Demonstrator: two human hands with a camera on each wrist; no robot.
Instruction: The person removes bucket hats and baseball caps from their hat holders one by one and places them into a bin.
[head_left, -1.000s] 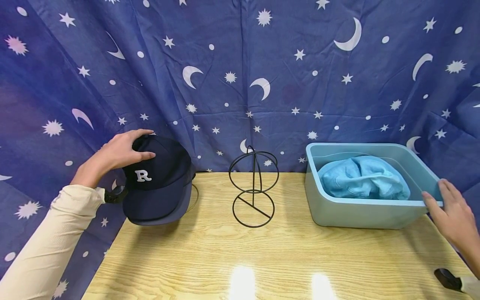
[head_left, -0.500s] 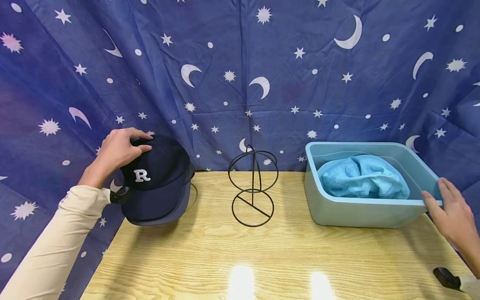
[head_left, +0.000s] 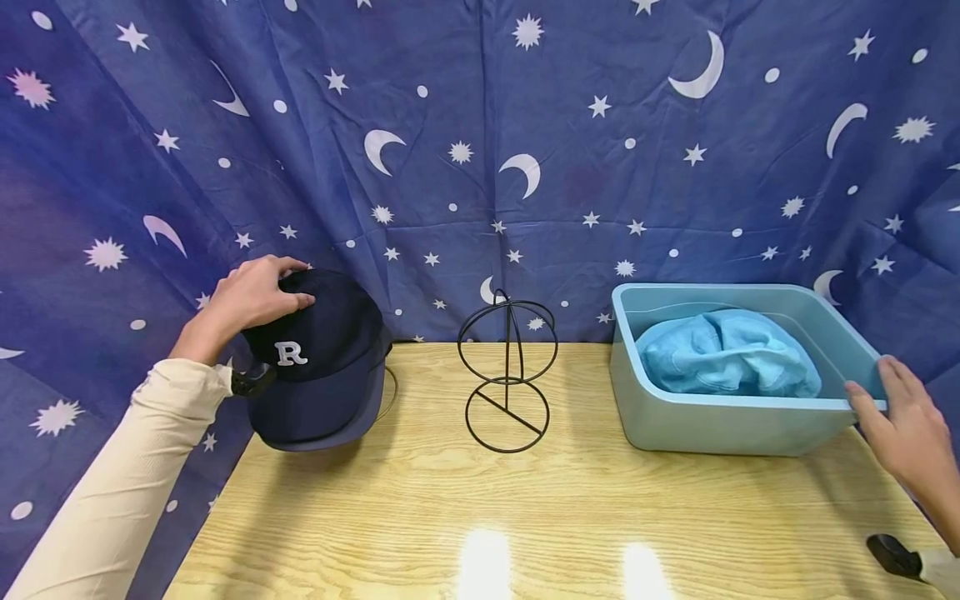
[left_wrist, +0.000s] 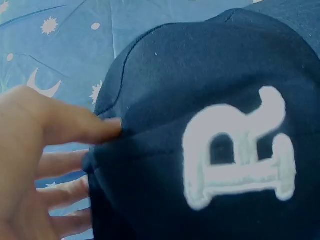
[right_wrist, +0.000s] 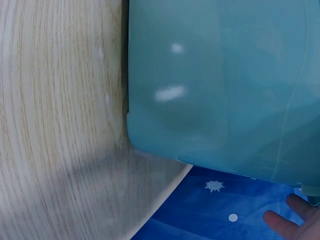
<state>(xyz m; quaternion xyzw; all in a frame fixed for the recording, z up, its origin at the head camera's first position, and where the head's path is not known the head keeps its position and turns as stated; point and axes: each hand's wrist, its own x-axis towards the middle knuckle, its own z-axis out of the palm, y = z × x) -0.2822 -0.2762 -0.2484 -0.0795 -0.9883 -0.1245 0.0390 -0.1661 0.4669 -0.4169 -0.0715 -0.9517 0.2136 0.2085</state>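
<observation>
A navy baseball cap with a white letter R sits at the table's left, brim toward me. My left hand grips the top of its crown; in the left wrist view the thumb presses the cloth near the letter, with the other fingers behind the crown. Part of a wire ring shows beside the cap. On the right is a light blue plastic bin holding a crumpled turquoise cloth hat. My right hand holds the bin's near right corner, thumb and fingers at the rim.
A black wire hat stand with two rings stands bare mid-table, between the cap and the bin. The wooden table ends at a blue curtain patterned with moons and stars, which also hangs along both sides.
My left wrist has shifted a little to the right, its hand staying on the cap's crown. The cap, the stand, the bin and my right hand look unmoved.
</observation>
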